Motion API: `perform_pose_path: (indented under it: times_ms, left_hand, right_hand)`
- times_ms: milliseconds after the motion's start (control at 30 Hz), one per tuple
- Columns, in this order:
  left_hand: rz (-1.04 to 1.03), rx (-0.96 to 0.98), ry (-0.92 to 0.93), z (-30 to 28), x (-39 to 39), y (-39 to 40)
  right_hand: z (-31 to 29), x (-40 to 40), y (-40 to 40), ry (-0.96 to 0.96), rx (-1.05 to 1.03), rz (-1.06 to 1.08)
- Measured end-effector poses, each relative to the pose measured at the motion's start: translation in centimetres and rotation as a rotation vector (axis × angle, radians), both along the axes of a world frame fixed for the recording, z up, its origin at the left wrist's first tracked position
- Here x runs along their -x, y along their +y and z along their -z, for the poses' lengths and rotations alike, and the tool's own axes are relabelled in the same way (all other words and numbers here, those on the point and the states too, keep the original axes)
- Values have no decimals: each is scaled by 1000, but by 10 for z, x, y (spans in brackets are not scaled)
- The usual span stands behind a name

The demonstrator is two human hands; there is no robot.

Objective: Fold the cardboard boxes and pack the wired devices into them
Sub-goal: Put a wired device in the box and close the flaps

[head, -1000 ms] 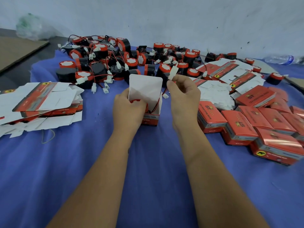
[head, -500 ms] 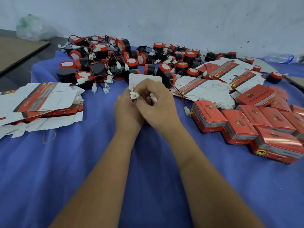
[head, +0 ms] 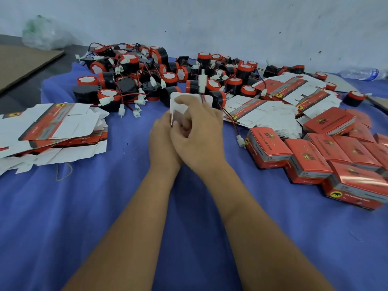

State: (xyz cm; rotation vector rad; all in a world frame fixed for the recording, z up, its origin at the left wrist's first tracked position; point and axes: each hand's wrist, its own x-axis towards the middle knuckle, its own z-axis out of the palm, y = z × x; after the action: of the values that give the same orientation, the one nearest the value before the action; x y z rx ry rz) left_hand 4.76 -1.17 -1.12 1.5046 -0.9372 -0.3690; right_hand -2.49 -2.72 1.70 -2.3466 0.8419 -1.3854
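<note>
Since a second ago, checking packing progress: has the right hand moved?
Yes. The right hand shifted left, away from the closed red boxes, onto the left hand.

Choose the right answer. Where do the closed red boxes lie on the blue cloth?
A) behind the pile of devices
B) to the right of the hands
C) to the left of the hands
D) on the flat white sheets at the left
B: the closed red boxes are grouped to the right of the hands, while the flat unfolded sheets lie to the left.
</note>
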Motion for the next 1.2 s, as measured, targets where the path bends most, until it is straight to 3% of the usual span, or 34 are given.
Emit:
perform_pose_path:
  times_ms: [33,133,300,433,567,633,700,833,1200]
  left_hand:
    - [-32,-54,-50,-2,-1,-2]
    - [-28,-59,25,-8,2,3]
    - [7,-52,43,-14,4,10]
    - [48,-53,-12,-11,4,9]
    - [39,-64,41,-11,5,9]
    - [30,-62,65,-10,4,8]
    - [22,-64,62,-9,3,6]
    - [16,-41,59,-7,1,4]
    - [-73,17,85,-6,-2,2]
  right_hand:
    - [-1,2,-1,-60,-13,57]
    - [-6,9,-7,-287,-84,222]
    - [-12,18,-20,-200,-229,224]
    - [-11,20,-25,-289,-307,209]
    - [-16,24,-17,-373,-326,24]
    - [-16,25,-15,-456,-436,-193]
    - [-15,25,-16,-502,-558,-270]
    - [-8,24,-23,-320,-445,-48]
    - [3,34,-39,92,-153,152]
